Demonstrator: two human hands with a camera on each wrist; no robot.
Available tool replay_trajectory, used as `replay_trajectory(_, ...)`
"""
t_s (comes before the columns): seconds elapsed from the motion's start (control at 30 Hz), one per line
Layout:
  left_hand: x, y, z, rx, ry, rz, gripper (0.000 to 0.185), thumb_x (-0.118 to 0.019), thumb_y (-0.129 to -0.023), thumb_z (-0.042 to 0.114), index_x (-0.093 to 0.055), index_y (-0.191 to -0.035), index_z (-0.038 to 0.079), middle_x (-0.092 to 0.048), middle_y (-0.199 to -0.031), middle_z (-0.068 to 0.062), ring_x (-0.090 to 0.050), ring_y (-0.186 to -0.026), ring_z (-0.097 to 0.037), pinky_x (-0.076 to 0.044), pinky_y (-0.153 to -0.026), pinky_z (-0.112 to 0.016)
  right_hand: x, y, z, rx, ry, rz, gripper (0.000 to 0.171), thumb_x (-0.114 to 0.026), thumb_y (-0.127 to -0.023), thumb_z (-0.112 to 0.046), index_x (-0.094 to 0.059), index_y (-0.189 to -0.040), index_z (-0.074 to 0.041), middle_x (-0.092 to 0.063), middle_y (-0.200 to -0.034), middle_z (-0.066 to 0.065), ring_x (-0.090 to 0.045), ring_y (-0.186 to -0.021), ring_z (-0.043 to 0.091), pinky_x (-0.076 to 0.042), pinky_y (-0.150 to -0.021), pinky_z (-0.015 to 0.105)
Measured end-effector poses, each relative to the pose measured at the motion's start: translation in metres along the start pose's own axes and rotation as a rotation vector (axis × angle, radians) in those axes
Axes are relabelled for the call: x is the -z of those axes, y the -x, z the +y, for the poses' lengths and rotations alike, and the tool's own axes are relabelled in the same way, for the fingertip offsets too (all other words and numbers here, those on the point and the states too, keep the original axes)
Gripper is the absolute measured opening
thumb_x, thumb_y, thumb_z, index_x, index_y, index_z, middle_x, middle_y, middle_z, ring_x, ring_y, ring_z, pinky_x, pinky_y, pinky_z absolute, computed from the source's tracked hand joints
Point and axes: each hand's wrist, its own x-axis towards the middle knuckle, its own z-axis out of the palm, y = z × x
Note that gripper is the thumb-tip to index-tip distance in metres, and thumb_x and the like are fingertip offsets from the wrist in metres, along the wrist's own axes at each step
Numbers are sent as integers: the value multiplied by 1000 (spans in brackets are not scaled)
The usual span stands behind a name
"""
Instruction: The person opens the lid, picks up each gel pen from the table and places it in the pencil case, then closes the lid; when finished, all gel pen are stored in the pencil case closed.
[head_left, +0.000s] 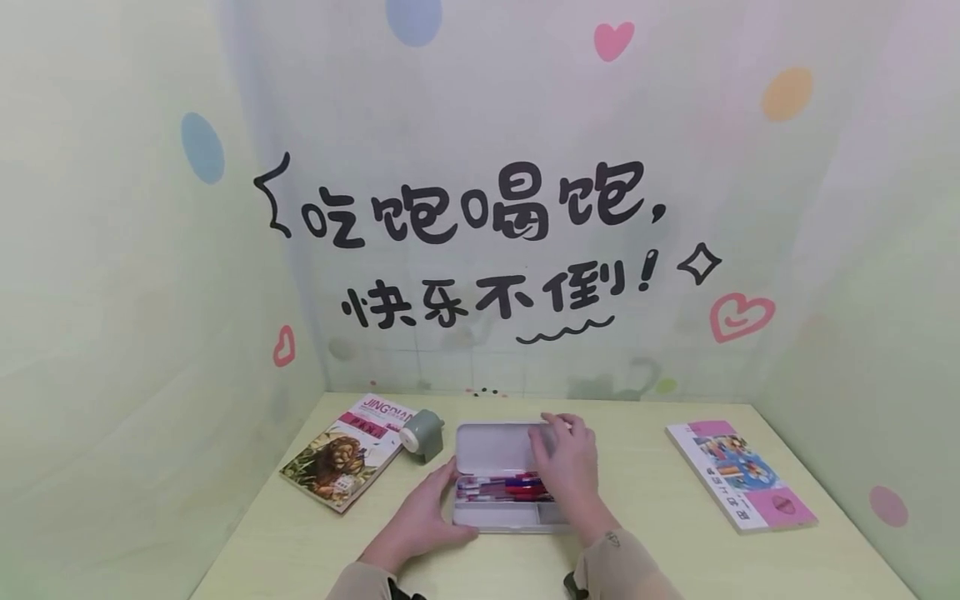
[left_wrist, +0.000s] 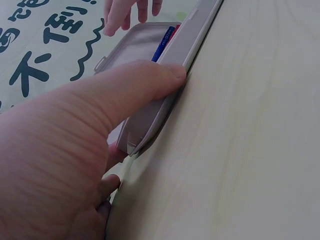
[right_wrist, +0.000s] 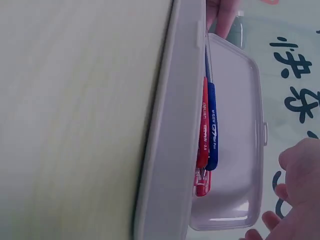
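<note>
A grey pencil case [head_left: 501, 518] lies open on the pale desk, its lid [head_left: 491, 448] folded back flat. Red and blue pens [head_left: 510, 486] lie in its tray; in the right wrist view the pens [right_wrist: 207, 125] show against the case's wall [right_wrist: 170, 150]. My left hand [head_left: 422, 515] grips the case's left end, thumb [left_wrist: 145, 80] on the rim [left_wrist: 157, 117] and fingers curled below. My right hand [head_left: 566, 462] reaches over the pens, its fingers [right_wrist: 300, 165] at the lid's far edge, holding nothing.
A book with a lion cover [head_left: 341, 458] lies at the left, a grey-green sharpener [head_left: 422, 433] next to it. Another book [head_left: 738, 475] lies at the right. Decorated walls close the desk [head_left: 645, 467] on three sides.
</note>
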Motion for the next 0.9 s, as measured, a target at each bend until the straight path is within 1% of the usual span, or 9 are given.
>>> replay_trajectory(0.07, -1, 0, 0, -2, 3, 1, 135, -99, -71, 55, -26, -176, 12, -41, -177, -17, -36, -165, -47, -31, -133, -73, 2, -7, 3, -97, -27, -19, 51, -73, -104, -43, -69, -145, -13, -60, -152, 24, -56, -136, 49, -54, -111, 67)
replay_trajectory(0.13, -2, -1, 0, -7, 1, 4, 135, -99, -71, 55, -26, -176, 11, -41, -176, -17, -36, -165, -47, -31, -133, -72, 6, -12, 4, -168, -55, -50, 57, -70, -105, -48, -65, -150, -13, -59, -154, 24, -57, -138, 50, -54, -113, 67)
replay_trajectory(0.27, -3, -1, 0, -9, -6, 4, 135, -98, -71, 56, -26, -175, 10, -41, -177, -17, -36, -165, -46, -31, -134, -71, 12, -20, 4, -243, -151, -87, 55, -68, -107, -46, -67, -148, -9, -69, -142, 25, -66, -128, 47, -58, -107, 64)
replay_trajectory(0.37, -3, -1, 1, -6, -9, 4, 135, -98, -71, 56, -27, -175, 9, -40, -177, -17, -35, -165, -46, -30, -134, -71, 16, -22, 3, -287, -209, -111, 49, -68, -107, -42, -70, -143, -9, -72, -137, 25, -68, -124, 44, -59, -103, 61)
replay_trajectory(0.4, -2, 0, 1, -6, -9, 5, 135, -98, -71, 56, -27, -175, 8, -40, -177, -18, -35, -165, -46, -30, -134, -71, 17, -22, 3, -298, -219, -119, 47, -69, -107, -41, -71, -141, -9, -71, -138, 26, -67, -126, 43, -58, -104, 61)
replay_trajectory(0.6, -2, 0, 1, -18, -22, 10, 136, -98, -71, 56, -26, -174, 4, -43, -175, -18, -36, -165, -48, -30, -134, -71, 17, -20, 3, -301, -227, -123, 38, -71, -105, -37, -76, -130, -8, -70, -139, 28, -65, -133, 47, -56, -110, 64)
replay_trajectory(0.7, -2, 0, 1, -18, -23, 11, 136, -98, -71, 56, -26, -174, 4, -44, -175, -18, -36, -164, -47, -31, -134, -71, 17, -17, 5, -289, -218, -116, 35, -72, -105, -37, -78, -124, -9, -72, -136, 25, -66, -131, 45, -57, -111, 64)
replay_trajectory(0.8, -2, -1, 0, -11, -15, 11, 137, -99, -71, 56, -25, -175, 5, -45, -175, -17, -36, -165, -47, -30, -134, -71, 20, -12, 6, -261, -213, -114, 31, -73, -104, -36, -78, -119, -10, -74, -129, 21, -68, -121, 39, -59, -104, 58)
replay_trajectory(0.9, -1, 0, -1, 3, -10, 9, 138, -99, -70, 56, -24, -175, 7, -45, -175, -15, -36, -165, -46, -30, -134, -71, 26, -5, 6, -224, -208, -131, 28, -75, -104, -35, -78, -117, -10, -74, -121, 16, -67, -110, 31, -60, -94, 47)
